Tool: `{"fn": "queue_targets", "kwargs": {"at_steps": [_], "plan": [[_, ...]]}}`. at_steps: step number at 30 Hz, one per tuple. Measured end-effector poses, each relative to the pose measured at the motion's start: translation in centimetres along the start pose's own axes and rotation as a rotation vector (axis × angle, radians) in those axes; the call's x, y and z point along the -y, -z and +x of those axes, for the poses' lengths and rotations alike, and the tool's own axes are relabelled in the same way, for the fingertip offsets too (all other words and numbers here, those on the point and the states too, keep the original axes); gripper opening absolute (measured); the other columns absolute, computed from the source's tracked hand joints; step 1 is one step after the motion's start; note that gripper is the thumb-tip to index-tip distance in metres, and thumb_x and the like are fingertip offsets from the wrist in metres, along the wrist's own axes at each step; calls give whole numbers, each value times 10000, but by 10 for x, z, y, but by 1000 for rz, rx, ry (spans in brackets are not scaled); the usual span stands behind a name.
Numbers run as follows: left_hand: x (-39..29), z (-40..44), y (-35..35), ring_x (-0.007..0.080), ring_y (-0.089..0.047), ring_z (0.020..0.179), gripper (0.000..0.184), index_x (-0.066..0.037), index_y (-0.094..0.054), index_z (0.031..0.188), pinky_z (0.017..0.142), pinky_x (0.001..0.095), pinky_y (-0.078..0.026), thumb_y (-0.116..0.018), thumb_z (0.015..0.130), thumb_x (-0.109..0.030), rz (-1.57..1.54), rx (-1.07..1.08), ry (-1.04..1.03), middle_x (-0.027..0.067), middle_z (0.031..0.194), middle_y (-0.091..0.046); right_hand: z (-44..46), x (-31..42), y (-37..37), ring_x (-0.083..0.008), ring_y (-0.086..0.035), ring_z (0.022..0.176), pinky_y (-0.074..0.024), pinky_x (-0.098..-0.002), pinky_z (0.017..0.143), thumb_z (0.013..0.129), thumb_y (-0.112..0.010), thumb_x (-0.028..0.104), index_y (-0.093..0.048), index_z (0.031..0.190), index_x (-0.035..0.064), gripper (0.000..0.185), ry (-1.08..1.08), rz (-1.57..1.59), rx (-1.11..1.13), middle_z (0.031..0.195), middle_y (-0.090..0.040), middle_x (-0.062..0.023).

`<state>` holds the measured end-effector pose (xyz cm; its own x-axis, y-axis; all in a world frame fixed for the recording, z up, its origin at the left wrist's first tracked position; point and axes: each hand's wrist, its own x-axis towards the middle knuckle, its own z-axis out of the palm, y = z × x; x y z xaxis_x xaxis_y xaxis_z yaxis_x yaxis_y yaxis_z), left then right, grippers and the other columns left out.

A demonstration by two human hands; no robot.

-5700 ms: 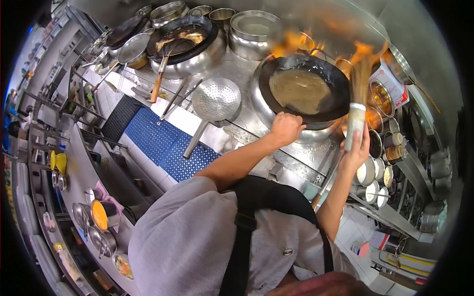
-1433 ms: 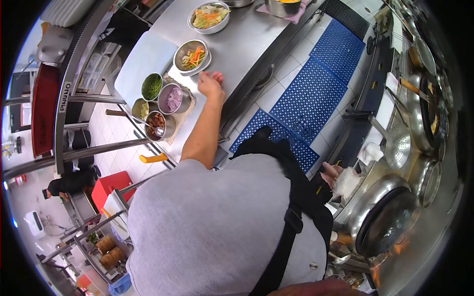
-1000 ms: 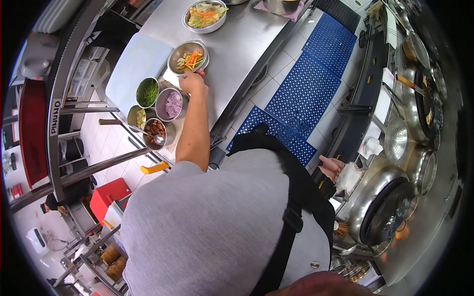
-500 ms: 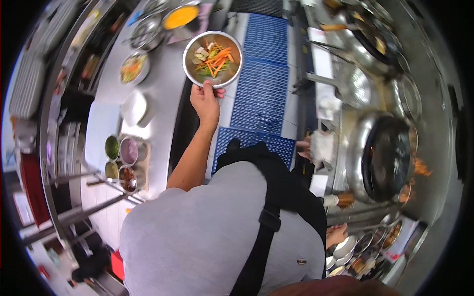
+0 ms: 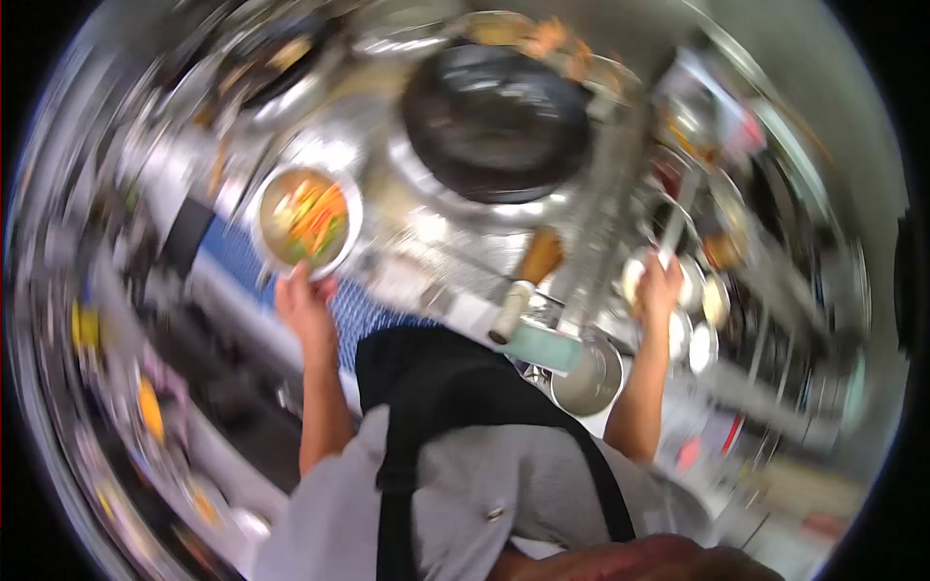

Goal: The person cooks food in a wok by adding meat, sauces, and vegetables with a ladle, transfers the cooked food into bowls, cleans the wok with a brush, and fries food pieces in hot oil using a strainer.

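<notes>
My left hand (image 5: 308, 298) grips the near rim of a metal bowl (image 5: 263, 230), which holds orange strips and green and pale vegetable pieces. In my right hand (image 5: 660, 285) is the handle of a ladle (image 5: 682, 208); it slants up toward the containers at the right. A black wok (image 5: 496, 123) sits on the stove between and beyond my hands, its inside dark and shiny. Nearer to me lies a bamboo brush (image 5: 540, 257) with a white-wrapped handle. The picture is smeared by motion.
Flames (image 5: 557, 41) rise behind the wok. Another wok (image 5: 281, 60) stands at the upper left. Several small containers (image 5: 716, 300) stand beside my right hand, and a round metal pot (image 5: 588, 380) is below the brush. Blue matting (image 5: 363, 312) covers the floor.
The view has turned from the counter to the stove. My left hand has carried the bowl from the counter to the stove side. My right hand now holds the ladle.
</notes>
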<state>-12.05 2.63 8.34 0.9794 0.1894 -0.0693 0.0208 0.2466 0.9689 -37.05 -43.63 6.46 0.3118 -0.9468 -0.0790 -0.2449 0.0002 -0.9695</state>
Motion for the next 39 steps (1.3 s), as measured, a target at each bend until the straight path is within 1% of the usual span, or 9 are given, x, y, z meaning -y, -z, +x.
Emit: {"fn": "queue_targets", "kwargs": {"at_steps": [3,9,15,20,27,30,31,35,39], "plan": [[13,19,-39,105,-624,598,185,-5,-614,1066,525,221,-483,-586,1034,-186,-124,234,-47,87,821,-697,39,43,-1,-84,-490,460,-387,-276,386,955,-625,108,-556,1327,26,387,231,44,26,609,-530,7],[19,38,-102,97,-604,587,199,-5,-593,1015,526,211,-454,-574,1048,-200,25,397,-55,85,791,-681,150,45,14,-275,-709,607,-544,-413,627,845,-634,119,-664,1044,-36,254,284,-417,-127,697,-680,-194],[43,70,-158,115,-636,593,198,19,-615,1023,503,236,-480,-570,1044,-173,116,497,-67,86,764,-672,193,39,7,-140,-553,500,-466,-314,465,847,-622,64,-626,827,-3,70,52,-272,-17,641,-599,-54],[59,87,-196,114,-647,577,185,22,-607,1003,492,236,-492,-562,1043,-152,246,602,-106,72,720,-665,174,47,-4,-112,-547,545,-457,-279,432,918,-601,48,-618,916,13,39,-10,173,49,734,-601,-37],[82,105,-244,138,-673,602,191,10,-612,1005,509,249,-515,-568,1036,-173,197,612,106,100,748,-695,115,87,-6,-102,-542,567,-443,-257,421,938,-571,40,-589,1086,-9,157,-77,511,297,812,-605,-57],[94,112,-262,151,-675,583,171,19,-616,1002,496,259,-519,-572,1027,-144,332,606,-3,112,743,-693,80,96,-18,-100,-537,563,-438,-254,416,950,-551,57,-571,1148,-11,210,-111,437,436,827,-610,-61],[95,113,-267,132,-674,579,178,25,-625,956,484,258,-512,-581,1021,-135,323,648,-34,102,716,-684,62,93,-27,-91,-543,558,-441,-253,413,934,-558,29,-540,1286,-28,357,-107,401,434,805,-609,-49],[106,118,-290,344,-725,727,158,37,-651,901,663,432,-580,-611,944,-110,837,704,-432,214,777,-700,4,72,-68,-81,-548,556,-447,-244,435,883,-620,-17,-431,1513,22,659,-54,20,528,912,-666,-61],[125,116,-316,472,-688,929,151,22,-687,968,850,530,-555,-596,878,-56,1121,812,-833,290,949,-697,-51,21,-139,-104,-576,650,-485,-248,631,879,-646,-23,-478,1508,68,657,302,-178,501,1089,-701,-75]]}}
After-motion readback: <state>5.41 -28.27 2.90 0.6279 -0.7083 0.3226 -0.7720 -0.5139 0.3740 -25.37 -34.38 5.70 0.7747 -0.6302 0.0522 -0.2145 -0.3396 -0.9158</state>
